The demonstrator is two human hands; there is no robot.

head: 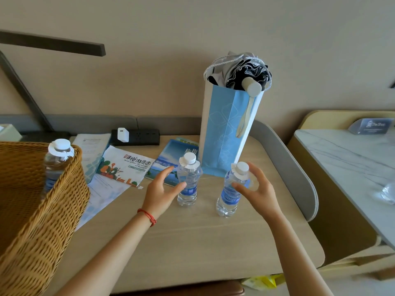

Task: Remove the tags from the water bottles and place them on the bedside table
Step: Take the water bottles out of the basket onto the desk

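Beige wall behind, and a pale wood desk (192, 238) with rounded corners serving as the work surface. Landmark for this report: the tall blue paper bag (226, 133) standing toward the back of the desk, an umbrella (245, 71) poking from its top.

Two water bottles stand upright just in front of the bag. The left bottle (188, 180) is in front of the bag's left corner; the right bottle (232, 189) is in front of its right corner and nearer the person. Each carries a white paper tag collar under its cap — the tag on the left bottle (183, 163) and the tag on the right bottle (235, 168) are both in place. A third bottle (56, 159), also collared, stands in the wicker basket (38, 210) far left of the bag.

Step in hand, by my judgement: reaching for the standing bottles, tag removal not yet begun.

Left hand (160, 186): fingers spread and lightly bent, thumb tip at or just touching the left bottle's side; nothing gripped. Right hand (256, 189): fingers spread in an open cup round the right bottle's shoulder, thumb in front of the label — contact cannot be confirmed, no closed grip.

Next move likely calls for steadying one bottle's body and lifting or tearing the collar off over the cap, gently, since the thin bottle could tip.
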